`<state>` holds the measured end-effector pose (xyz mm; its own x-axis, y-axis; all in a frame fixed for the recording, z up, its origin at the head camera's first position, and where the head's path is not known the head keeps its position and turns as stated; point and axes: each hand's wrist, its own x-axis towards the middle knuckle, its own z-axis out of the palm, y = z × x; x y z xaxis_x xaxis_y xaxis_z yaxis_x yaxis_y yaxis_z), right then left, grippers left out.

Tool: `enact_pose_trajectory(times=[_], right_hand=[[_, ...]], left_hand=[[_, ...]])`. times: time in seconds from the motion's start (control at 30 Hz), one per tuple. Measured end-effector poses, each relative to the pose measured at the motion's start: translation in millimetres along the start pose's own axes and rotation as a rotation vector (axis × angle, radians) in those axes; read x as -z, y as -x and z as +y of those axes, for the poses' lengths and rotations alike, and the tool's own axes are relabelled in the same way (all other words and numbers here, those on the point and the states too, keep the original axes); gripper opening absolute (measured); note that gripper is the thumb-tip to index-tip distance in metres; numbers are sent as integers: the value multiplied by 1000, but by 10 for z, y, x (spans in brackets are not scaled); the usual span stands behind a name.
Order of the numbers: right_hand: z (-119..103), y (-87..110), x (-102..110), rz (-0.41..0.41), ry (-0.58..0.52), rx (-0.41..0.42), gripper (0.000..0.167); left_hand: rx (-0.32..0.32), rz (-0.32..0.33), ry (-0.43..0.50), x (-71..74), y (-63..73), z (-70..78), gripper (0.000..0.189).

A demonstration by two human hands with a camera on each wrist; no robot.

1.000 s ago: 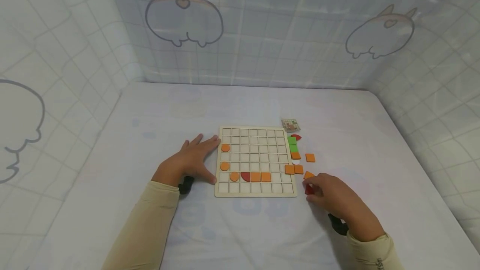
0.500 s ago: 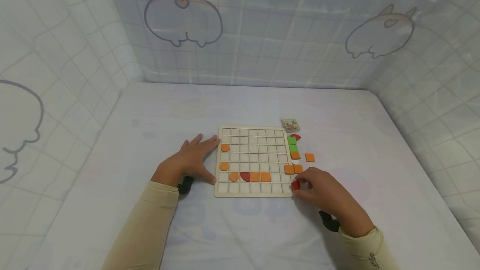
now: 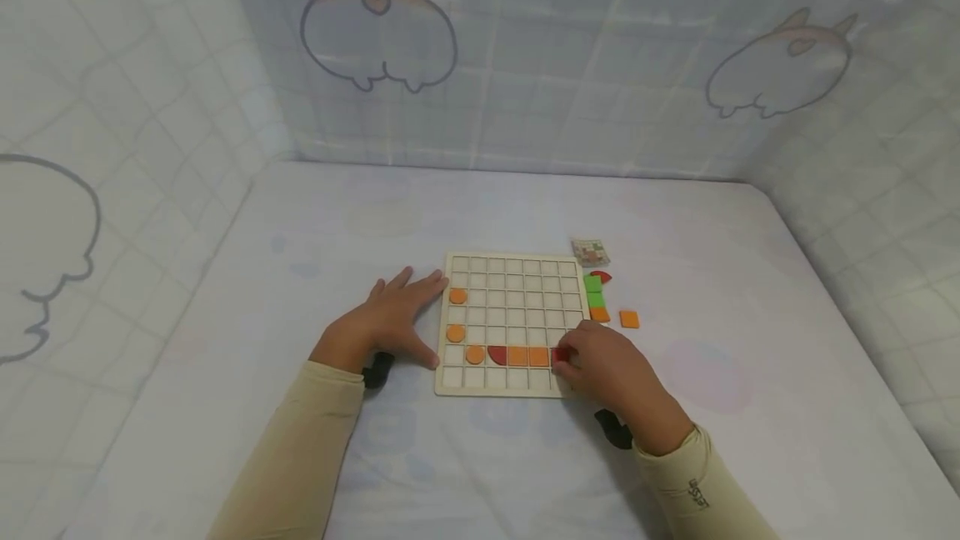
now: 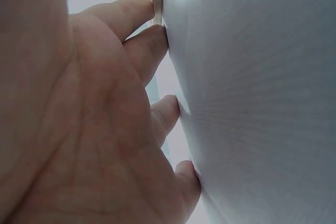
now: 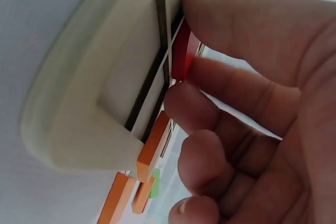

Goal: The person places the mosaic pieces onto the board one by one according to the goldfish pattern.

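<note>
Right wrist view: the smooth red piece [image 5: 182, 53] is pinched by the right hand [image 3: 609, 367] at the pale, gridded board [image 3: 516, 299], just beside flat orange squares [image 3: 517, 357]; if misaligned, it could be left tilted on a cell's raised rim. The left hand [image 3: 382, 325], spread and empty, is rested against the board's edge.

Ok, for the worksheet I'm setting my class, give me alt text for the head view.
A person's right hand pinches a red piece at a gridded board, just right of two orange squares in one row. The left hand touches the board's left edge, and green pieces lie along its right side.
</note>
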<state>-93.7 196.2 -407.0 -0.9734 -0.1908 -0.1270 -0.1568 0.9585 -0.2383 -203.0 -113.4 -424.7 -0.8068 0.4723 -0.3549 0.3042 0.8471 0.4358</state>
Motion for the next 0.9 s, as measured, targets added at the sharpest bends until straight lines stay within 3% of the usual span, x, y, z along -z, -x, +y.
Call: enact_pose_trajectory(times=[0.2,0.33,0.53,0.7,0.9], right_hand=[[16,25,-9,44,52,94,12],[74,51,-27,50,65,116,23],[279,112,85,74,-34,-6,42],[485,151,194,78,-100,-116,40],[626,149,141,41,-164,-139,40]], left_hand=[[8,0,-9,9,-31,12,127],[14,0,-7,-2,-35,13,127],[9,5,-12,-11,-41,13,128],[0,4,-7,-6,-41,7,129],[-13,6,-18,-16,-44,-26,129]])
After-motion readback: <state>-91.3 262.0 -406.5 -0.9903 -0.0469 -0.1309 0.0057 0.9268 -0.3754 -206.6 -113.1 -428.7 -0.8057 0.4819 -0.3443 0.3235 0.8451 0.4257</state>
